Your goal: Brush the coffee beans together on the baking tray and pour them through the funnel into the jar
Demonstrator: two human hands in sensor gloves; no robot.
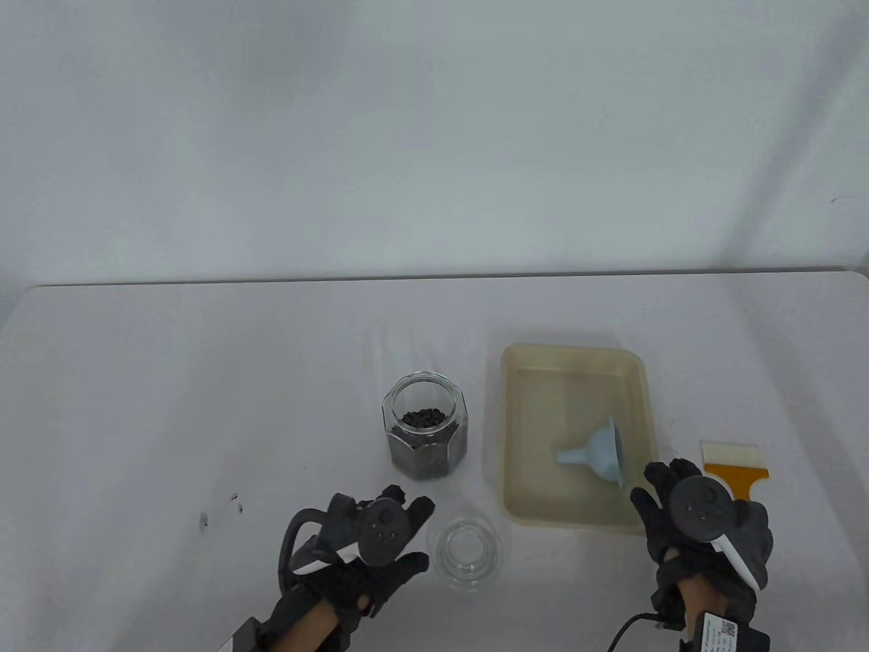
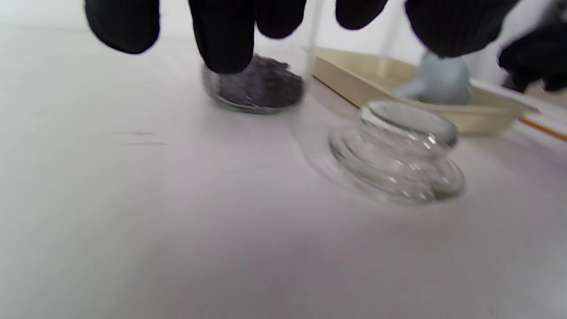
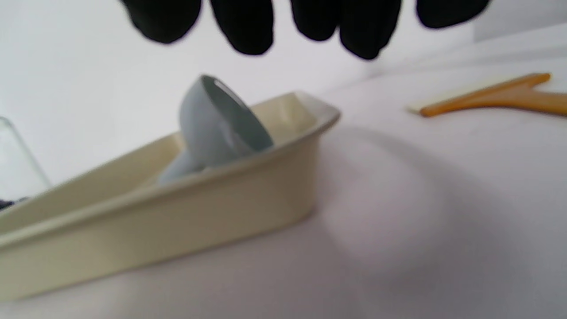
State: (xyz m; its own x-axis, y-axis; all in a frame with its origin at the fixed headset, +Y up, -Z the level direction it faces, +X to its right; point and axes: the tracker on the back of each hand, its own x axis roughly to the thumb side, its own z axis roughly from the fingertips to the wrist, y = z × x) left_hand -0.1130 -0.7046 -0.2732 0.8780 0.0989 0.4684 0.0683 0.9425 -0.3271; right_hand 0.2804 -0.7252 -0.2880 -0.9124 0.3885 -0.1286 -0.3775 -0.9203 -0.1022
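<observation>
Fingers (image 1: 407, 506) of the left hand (image 1: 366, 543) are spread and relaxed above the desk (image 1: 170, 407), holding nothing. A few dark specks (image 1: 234, 502) lie on the desk left of that hand. Beyond it stands the open glass jar (image 1: 426, 435), filled with coffee beans (image 1: 424, 418) to a little below its neck. Just right of the left hand, and nearer the front edge than the jar, a clear glass lid (image 1: 468, 550) rests on the desk, apart from the fingers; the left wrist view shows it blurred, with the jar's base behind.

Right of the jar sits the cream baking tray (image 1: 574, 360). A pale blue funnel (image 1: 601, 451) lies on its side in the tray's near right part, spout pointing left; no beans can be seen on the tray floor.

Over the tray's near right corner hovers the right hand (image 1: 699, 530), fingers extended and loose, gripping nothing. Just beyond it, beside the tray, an orange-handled brush (image 1: 733, 465) lies flat on the desk.
</observation>
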